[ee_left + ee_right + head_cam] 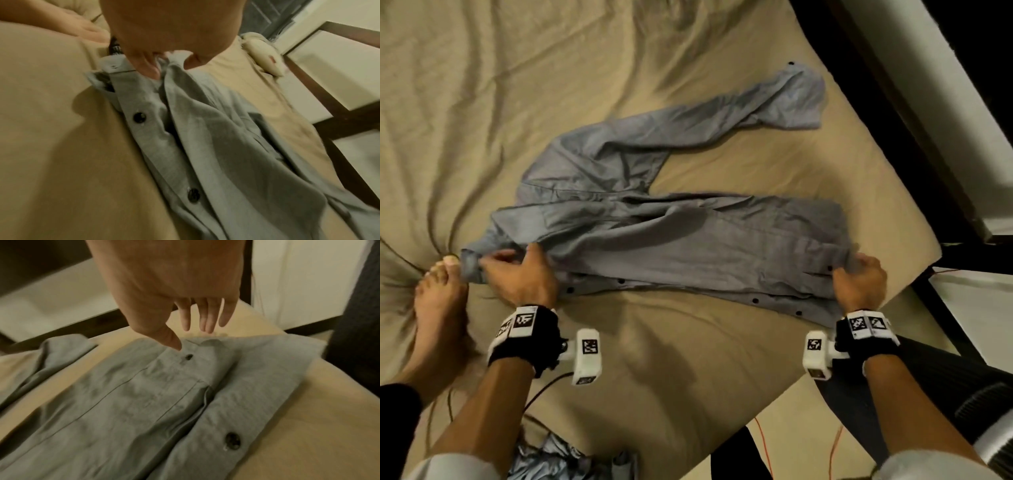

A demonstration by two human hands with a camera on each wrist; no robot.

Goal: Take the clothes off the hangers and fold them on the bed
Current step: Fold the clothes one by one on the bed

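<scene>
The left hand (520, 270) pinches the shirt (688, 240) near its collar while the right hand (859, 277), fingers straight, presses the hem, stretching it flat on the bed (482, 102) for folding.

1. A bare foot (440, 301) presses into the sheet at the left edge of the frame.
2. Red wires (835, 452) trail across the floor, lower right.
3. A dark bed frame (914, 113) runs diagonally, upper right.

I see a grey-blue matt woven cloth shirt (688, 240) creased soft, its round dark glossy buttons (232, 441) looking plastic, a rumpled tan matt cloth bedsheet (517, 85), a dark smooth wooden bed frame (337, 120)
</scene>
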